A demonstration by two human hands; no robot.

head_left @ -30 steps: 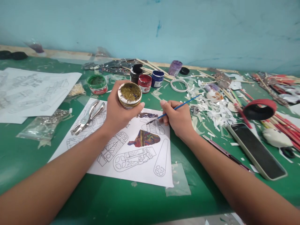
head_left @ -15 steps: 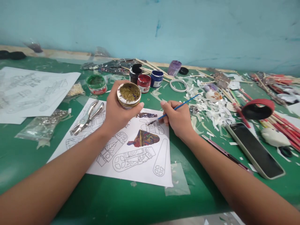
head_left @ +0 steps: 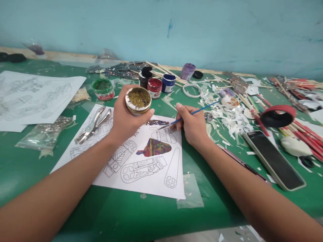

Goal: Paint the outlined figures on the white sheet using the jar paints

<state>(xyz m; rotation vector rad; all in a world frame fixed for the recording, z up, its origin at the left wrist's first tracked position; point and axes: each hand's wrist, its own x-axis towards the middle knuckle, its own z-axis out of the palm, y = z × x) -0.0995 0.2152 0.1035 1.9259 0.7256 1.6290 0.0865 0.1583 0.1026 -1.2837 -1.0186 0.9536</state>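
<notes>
My left hand (head_left: pixel 127 117) is wrapped round an open jar of gold-brown paint (head_left: pixel 138 99), held above a white sheet (head_left: pixel 151 185) printed with line drawings. Between the fingers of my right hand (head_left: pixel 190 122) is a thin blue paintbrush (head_left: pixel 200 109). Its tip is over the upper right of the sheet, near an uncoloured outline; whether it touches the paper I cannot tell. Just below is a painted shape (head_left: pixel 155 148) in red, blue and gold. Silver hole-punch pliers (head_left: pixel 93 126) lie on the sheet's upper left.
Behind my hands stand green (head_left: pixel 103 89), red (head_left: pixel 154 88), blue (head_left: pixel 168 83) and purple (head_left: pixel 187 72) paint jars. Paper scraps, sticks, a tape roll (head_left: pixel 277 116) and a phone (head_left: pixel 275 160) lie right. Other printed sheets (head_left: pixel 37 97) and a plastic bag (head_left: pixel 45 136) are left.
The brush has tilted flatter, and its tip has moved slightly up on the sheet. My right hand has shifted a little upward. The paint jar stays in my left hand.
</notes>
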